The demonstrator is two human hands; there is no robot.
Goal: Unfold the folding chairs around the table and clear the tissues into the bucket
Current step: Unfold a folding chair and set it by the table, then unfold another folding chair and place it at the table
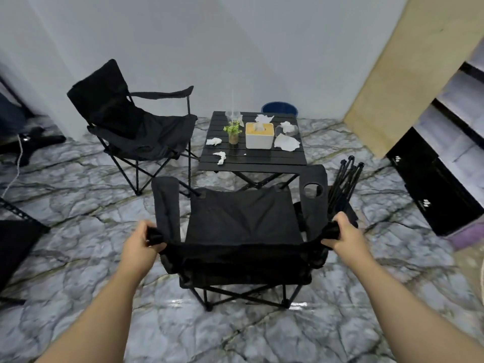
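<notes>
A black folding chair (243, 221) stands spread open right in front of me, facing the black slatted table (262, 159). My left hand (142, 239) grips the left top corner of its backrest and my right hand (345, 233) grips the right top corner. A second black chair (138, 129) stands unfolded left of the table. A third chair (344, 187) lies folded up to the right, behind the near chair's armrest. Several crumpled white tissues (286, 142) lie scattered on the table. The blue bucket (279, 107) sits on the floor behind the table by the wall.
On the table stand a white tissue box (259, 136), a small potted plant (233, 132) and a clear cup (233, 115). Black boxes (432, 184) and shelving line the right side. A black stand and cable (28, 142) lie at left on the marble-patterned floor.
</notes>
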